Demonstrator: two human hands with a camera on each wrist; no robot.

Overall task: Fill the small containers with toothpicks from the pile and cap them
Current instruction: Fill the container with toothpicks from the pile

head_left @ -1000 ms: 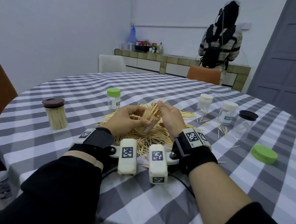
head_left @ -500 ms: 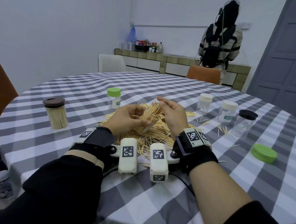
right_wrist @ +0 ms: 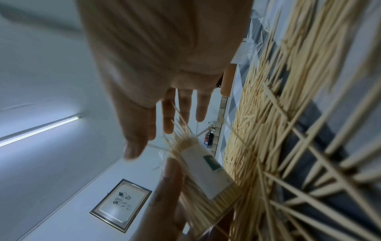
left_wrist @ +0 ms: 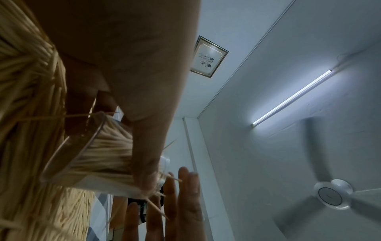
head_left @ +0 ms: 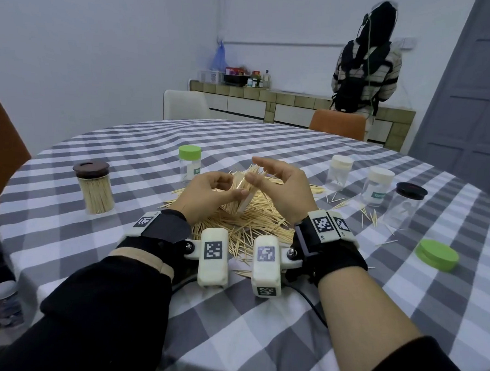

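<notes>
One clear container (head_left: 244,195) tilted, packed with toothpicks (head_left: 253,174), uncapped.

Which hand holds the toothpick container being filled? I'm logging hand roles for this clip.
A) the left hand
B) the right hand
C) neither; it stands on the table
A: the left hand grips the tilted container above the pile, while the right hand hovers open at its mouth.

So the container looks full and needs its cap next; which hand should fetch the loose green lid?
Right hand: open, on the green lid side. Left hand holds the container.
</notes>
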